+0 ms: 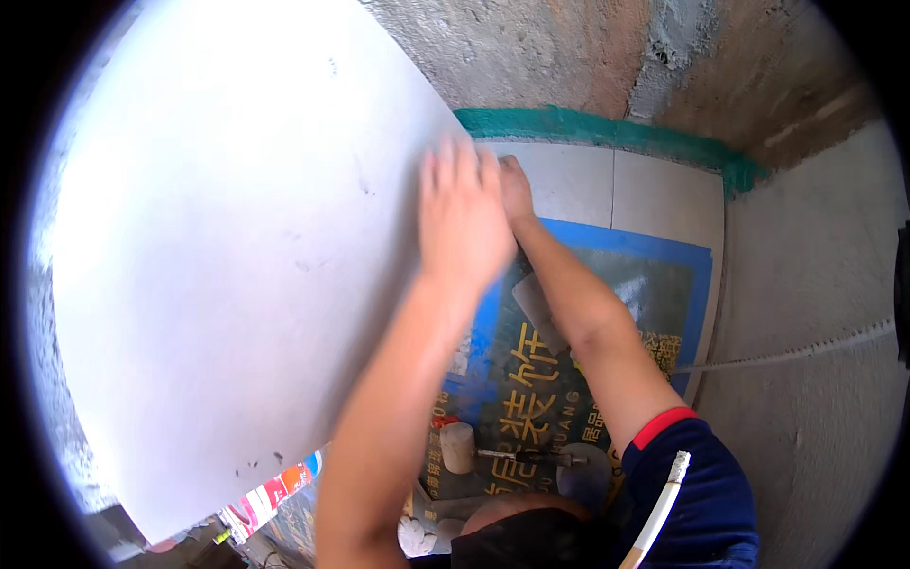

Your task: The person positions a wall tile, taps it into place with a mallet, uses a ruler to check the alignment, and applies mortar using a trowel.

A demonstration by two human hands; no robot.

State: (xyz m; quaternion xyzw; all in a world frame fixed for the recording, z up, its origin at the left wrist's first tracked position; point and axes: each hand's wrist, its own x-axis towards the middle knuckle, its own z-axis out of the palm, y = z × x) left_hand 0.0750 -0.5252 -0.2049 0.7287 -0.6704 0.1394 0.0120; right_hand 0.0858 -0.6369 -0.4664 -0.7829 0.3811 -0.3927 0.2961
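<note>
A large white wall tile or panel [237, 256] stands upright and fills the left side. My left hand [464, 213] lies on its right-hand edge with fingers stretched out, slightly blurred. Just beyond it, low by that edge, is my right hand [517, 190]. Its fingers look bent, but my left hand partly covers them, so what they grip is hidden. Below my right forearm lies a flat grey piece [538, 305], partly covered by the arm. A mallet [458, 448] with a pale head rests on the floor sheet between my arms.
A dark printed protective sheet [616, 275] with blue borders covers pale floor tiles [664, 190]. A green band [588, 126] runs along the foot of the rough wall [550, 57]. Grey wall [806, 275] rises at right. A red-and-white container [270, 498] stands lower left. A cigarette [664, 507] shows lower right.
</note>
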